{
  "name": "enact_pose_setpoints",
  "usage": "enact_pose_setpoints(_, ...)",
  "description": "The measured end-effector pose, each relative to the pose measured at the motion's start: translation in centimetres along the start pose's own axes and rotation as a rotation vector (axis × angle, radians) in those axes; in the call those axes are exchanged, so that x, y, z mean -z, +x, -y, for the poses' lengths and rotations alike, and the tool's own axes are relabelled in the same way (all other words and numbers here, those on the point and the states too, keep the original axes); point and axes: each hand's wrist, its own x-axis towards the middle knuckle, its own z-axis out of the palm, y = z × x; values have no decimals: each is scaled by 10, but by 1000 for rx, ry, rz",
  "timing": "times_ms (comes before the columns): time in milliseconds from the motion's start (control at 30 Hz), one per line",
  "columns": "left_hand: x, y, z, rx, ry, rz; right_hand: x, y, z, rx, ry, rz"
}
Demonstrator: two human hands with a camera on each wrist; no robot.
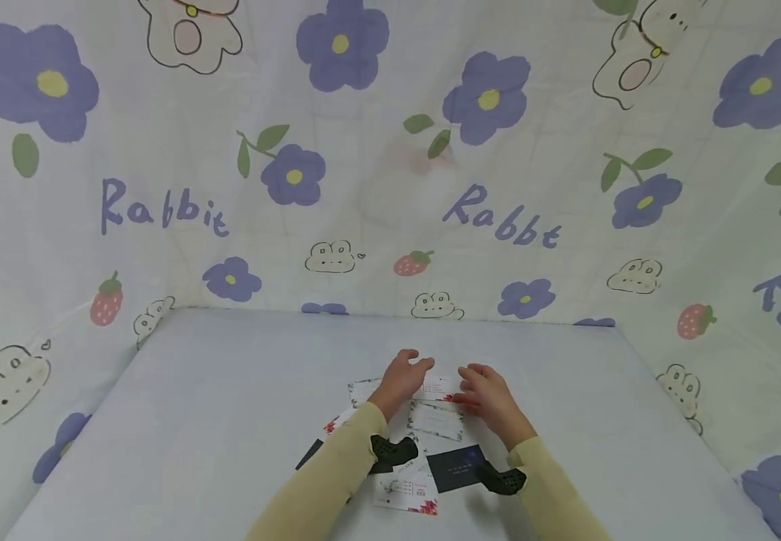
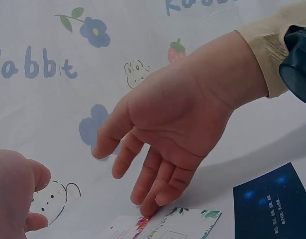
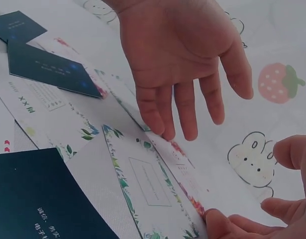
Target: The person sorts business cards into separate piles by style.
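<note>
Several printed cards lie spread on the table. My left hand (image 1: 400, 383) is over their far left part, palm turned inward and fingers loosely bent, holding nothing. Facing it is my right hand (image 1: 491, 398), its fingers relaxed and fingertips right at the edge of a white card with red flowers (image 1: 439, 388). Nearer lies a white card with a green leaf border (image 1: 436, 421). In the right wrist view, the left hand (image 3: 182, 64) hangs with spread fingers over the cards; right-hand fingers (image 3: 287, 199) show at the lower right.
A dark blue card (image 1: 455, 467) lies below the right wrist, with another red-flowered card (image 1: 404, 494) beside it. More cards are partly hidden under the left forearm. A printed cloth (image 1: 376, 188) hangs behind the white table (image 1: 228, 421).
</note>
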Motion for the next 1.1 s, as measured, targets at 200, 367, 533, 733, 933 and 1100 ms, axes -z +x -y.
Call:
enact_pose_setpoints(200, 2, 1, 1, 37, -129, 17, 2, -4, 0, -60, 120, 16)
enact_pose_setpoints(367, 5, 5, 5, 82, -211, -6, 2, -6, 0, -82, 180, 22)
enact_pose_setpoints(533, 8, 9, 8, 105, -226, -7, 2, -5, 0, -119, 266, 43)
enact_pose_setpoints(733, 10, 10, 7, 108, -214, -11, 3, -3, -1, -141, 332, 69)
enact_pose_setpoints(933, 15, 6, 7, 76, -159, 12, 1, -1, -2, -150, 309, 74)
enact_pose_setpoints(1100, 20, 2, 8, 81, -169, 22, -4, -2, -3, -137, 273, 54)
